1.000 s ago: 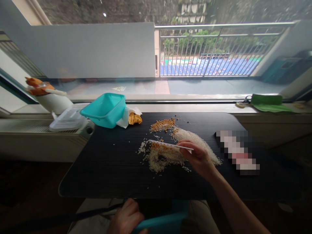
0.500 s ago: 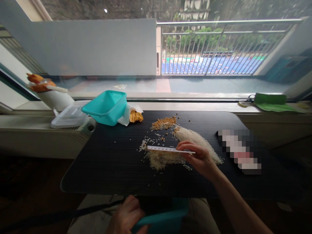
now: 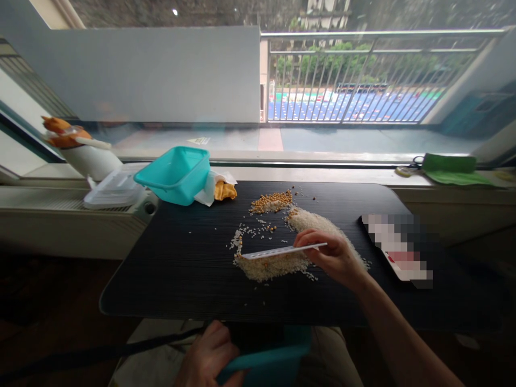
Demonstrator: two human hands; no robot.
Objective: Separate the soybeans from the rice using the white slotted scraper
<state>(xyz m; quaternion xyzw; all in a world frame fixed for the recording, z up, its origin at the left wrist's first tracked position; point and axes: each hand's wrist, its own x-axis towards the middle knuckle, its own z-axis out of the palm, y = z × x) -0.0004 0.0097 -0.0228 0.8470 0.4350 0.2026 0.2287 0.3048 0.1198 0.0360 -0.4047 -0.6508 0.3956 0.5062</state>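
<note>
White strip (image 3: 278, 251), apparently against rice (image 3: 274, 269)

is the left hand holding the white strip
No, the right hand holds the white strip, while the left hand grips the rim of the teal container at the lap.

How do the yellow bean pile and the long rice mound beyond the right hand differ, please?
The bean pile is mostly yellow and round-grained; the rice mound is white and fine-grained. The bean pile is smaller and unobscured; the rice mound is larger and partly hidden by the right hand. Both lie on the black table.
</note>
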